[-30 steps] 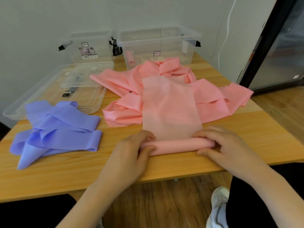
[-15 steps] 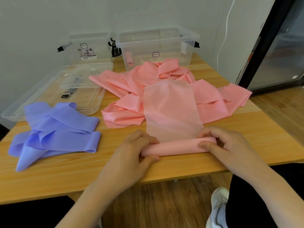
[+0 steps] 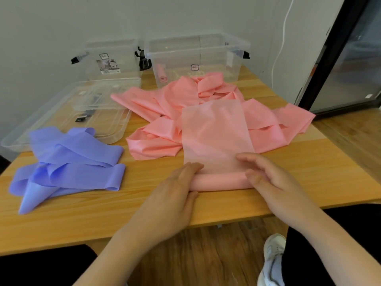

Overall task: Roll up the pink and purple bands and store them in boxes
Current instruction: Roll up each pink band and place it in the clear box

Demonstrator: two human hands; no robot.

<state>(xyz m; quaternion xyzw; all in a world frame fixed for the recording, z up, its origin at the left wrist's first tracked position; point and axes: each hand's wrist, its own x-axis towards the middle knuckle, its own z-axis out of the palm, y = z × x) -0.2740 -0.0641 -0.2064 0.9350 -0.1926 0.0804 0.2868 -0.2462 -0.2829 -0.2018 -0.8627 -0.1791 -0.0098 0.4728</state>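
Item count, as seen from beside the desk (image 3: pixel 288 162):

- Hands: two, the left hand (image 3: pixel 175 195) and the right hand (image 3: pixel 268 180).
- Pink bands: one being rolled (image 3: pixel 214 137); one loose heap behind it (image 3: pixel 165 112), number of bands in it cannot be told; one finished pink roll (image 3: pixel 161 73) inside a box.
- Purple bands: one heap (image 3: pixel 76 162), count unclear.
- Clear boxes: two, left box (image 3: pixel 111 56) and right box (image 3: pixel 206 52).
- Clear lids: two, stacked (image 3: pixel 61 116).
- Shoes: one white shoe (image 3: pixel 272 261).
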